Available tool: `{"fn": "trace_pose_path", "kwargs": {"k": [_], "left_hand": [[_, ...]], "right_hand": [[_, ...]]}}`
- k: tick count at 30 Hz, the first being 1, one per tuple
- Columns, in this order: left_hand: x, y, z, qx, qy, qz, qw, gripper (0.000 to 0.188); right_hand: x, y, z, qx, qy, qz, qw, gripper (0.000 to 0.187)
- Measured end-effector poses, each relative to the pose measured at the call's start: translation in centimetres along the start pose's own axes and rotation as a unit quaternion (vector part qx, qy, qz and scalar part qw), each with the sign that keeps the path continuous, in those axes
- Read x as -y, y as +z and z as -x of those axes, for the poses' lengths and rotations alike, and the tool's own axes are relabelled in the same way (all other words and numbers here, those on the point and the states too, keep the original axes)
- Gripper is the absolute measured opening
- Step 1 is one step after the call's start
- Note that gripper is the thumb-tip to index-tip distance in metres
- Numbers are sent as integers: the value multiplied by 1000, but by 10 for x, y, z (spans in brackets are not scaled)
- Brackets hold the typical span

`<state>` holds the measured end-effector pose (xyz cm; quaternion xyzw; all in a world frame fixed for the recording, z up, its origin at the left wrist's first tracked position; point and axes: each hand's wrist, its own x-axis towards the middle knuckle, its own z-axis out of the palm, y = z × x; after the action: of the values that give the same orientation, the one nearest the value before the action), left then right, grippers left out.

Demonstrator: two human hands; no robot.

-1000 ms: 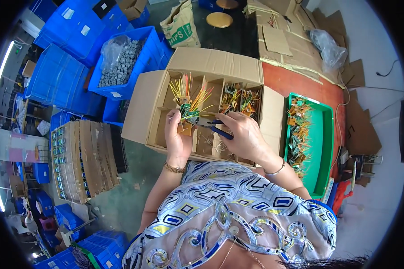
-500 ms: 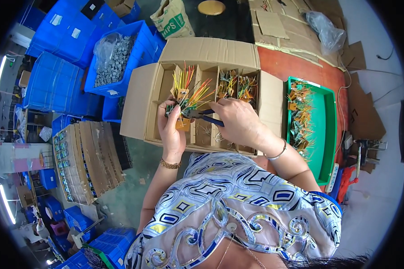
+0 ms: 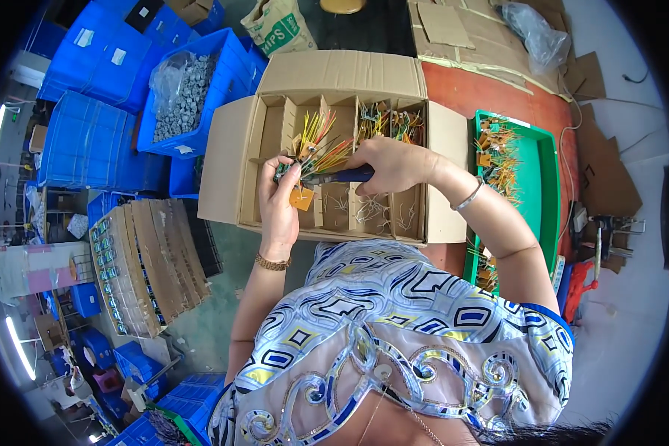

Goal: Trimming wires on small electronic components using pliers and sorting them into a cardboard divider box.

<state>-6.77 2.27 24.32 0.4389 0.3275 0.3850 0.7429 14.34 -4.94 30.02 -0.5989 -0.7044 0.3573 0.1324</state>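
My left hand point(image 3: 278, 208) is closed around a bunch of small circuit boards point(image 3: 302, 198) with long yellow, orange and red wires fanning up and to the right. In my right hand point(image 3: 398, 165) is a pair of wire cutters point(image 3: 351, 175) with dark blue handles. Their jaws point left and reach the boards near my left fingertips; the exact contact is hidden. Both hands hover over a divided cardboard box point(image 3: 225, 160). Loose pale wire clippings point(image 3: 370, 208) lie in its near compartments, and more wired boards point(image 3: 388, 123) fill the far right ones.
To the right, a green tray point(image 3: 531, 201) holds a row of wired boards along its left side, on a red surface point(image 3: 453, 97). Blue bins point(image 3: 230, 78) stand at the left, one full of small grey parts point(image 3: 186, 93). Stacked cardboard layers point(image 3: 163, 260) stand lower left.
The cutters' handles have come closer together and lie flatter. My right forearm has swung outward to the right, over the tray's left edge. The whole view has shifted slightly.
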Motion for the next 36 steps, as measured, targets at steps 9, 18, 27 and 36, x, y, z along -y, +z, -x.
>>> {"fn": "trace_pose_path", "kwargs": {"k": [9, 18, 27, 36], "left_hand": [[-16, 8, 2, 55, -99, 57, 992, 17], [-12, 2, -2, 86, -104, 73, 988, 15], [-13, 2, -4, 104, -96, 86, 986, 17], [-18, 7, -8, 101, -94, 56, 989, 19]], "right_hand": [[-15, -7, 1, 115, 83, -203, 969, 37], [-28, 0, -2, 136, 81, -322, 933, 38], [-31, 6, 0, 164, 84, -435, 881, 41], [-34, 2, -3, 173, 86, -427, 884, 38]]}}
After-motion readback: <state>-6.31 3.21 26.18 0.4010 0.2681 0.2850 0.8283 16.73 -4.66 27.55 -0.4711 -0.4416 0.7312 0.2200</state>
